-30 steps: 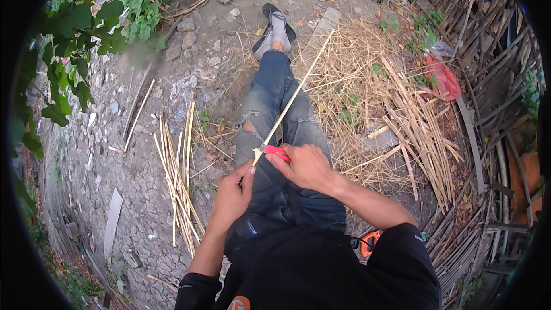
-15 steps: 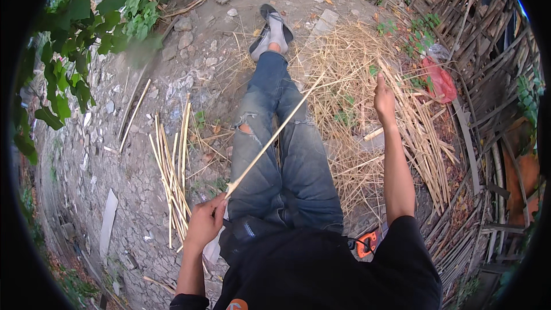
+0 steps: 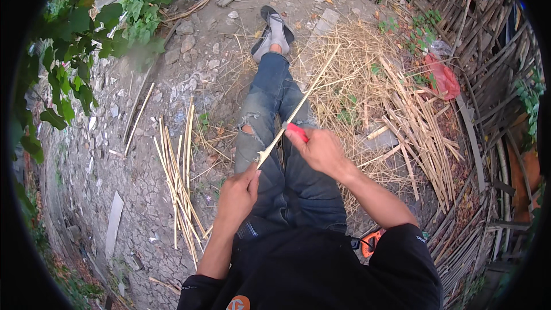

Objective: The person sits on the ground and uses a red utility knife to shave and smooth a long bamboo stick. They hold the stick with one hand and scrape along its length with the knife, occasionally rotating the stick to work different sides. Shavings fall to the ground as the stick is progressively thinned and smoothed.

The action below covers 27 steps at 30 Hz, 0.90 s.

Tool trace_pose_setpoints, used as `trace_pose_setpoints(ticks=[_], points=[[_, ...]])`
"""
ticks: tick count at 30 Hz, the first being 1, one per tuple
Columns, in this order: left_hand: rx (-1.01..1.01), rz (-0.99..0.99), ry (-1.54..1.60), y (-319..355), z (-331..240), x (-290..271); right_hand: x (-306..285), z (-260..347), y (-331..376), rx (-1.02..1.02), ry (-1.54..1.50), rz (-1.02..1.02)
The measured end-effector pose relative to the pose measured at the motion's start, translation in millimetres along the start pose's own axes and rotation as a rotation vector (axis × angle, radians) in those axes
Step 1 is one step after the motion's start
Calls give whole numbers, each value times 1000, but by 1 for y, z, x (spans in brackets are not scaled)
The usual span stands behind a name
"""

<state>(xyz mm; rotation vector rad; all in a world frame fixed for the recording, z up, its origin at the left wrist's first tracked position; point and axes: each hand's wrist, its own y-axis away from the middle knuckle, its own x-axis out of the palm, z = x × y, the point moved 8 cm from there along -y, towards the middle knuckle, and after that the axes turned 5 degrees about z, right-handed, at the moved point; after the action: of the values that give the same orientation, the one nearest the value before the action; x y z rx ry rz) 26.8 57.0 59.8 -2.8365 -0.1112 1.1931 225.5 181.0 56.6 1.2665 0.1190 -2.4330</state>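
Note:
A thin pale bamboo strip (image 3: 313,87) slants up and to the right across my legs, its near end frayed. Fingers and thumb of my left hand (image 3: 237,196) are closed round that near end. My right hand (image 3: 324,152) grips a small red-handled tool (image 3: 297,132) and holds it against the strip, a little beyond my left hand. The working edge of the tool is too small to make out. Several similar strips (image 3: 181,186) lie on the ground to my left, and a larger pile of strips (image 3: 427,143) lies to my right.
Straw-like shavings (image 3: 344,74) cover the ground right of my legs (image 3: 272,97). An orange-handled tool (image 3: 372,243) lies by my right hip. Beyond the strip pile are a red plastic bag (image 3: 441,77) and stacked sticks (image 3: 447,17). Leafy branches (image 3: 69,63) hang at left.
My right hand has swung in from the right-hand pile to the strip, and the red-handled tool now shows in it. My left hand and the strip have shifted right.

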Motion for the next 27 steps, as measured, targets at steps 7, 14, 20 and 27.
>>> trace_pose_setpoints(ticks=[7, 14, 20, 27], points=[[-7, -18, -65, 8, 2, -6, 22, 28, 21, -112, 20, 167], [26, 91, -232, 30, 15, -22, -36, -129, -58, 341, -285, -200], [21, 122, -20, 50, 42, -33, -124, -262, -47, 399, -312, -589], [-99, 162, 102, 7, 17, -4, -44, -39, -5, 2, -186, -115]])
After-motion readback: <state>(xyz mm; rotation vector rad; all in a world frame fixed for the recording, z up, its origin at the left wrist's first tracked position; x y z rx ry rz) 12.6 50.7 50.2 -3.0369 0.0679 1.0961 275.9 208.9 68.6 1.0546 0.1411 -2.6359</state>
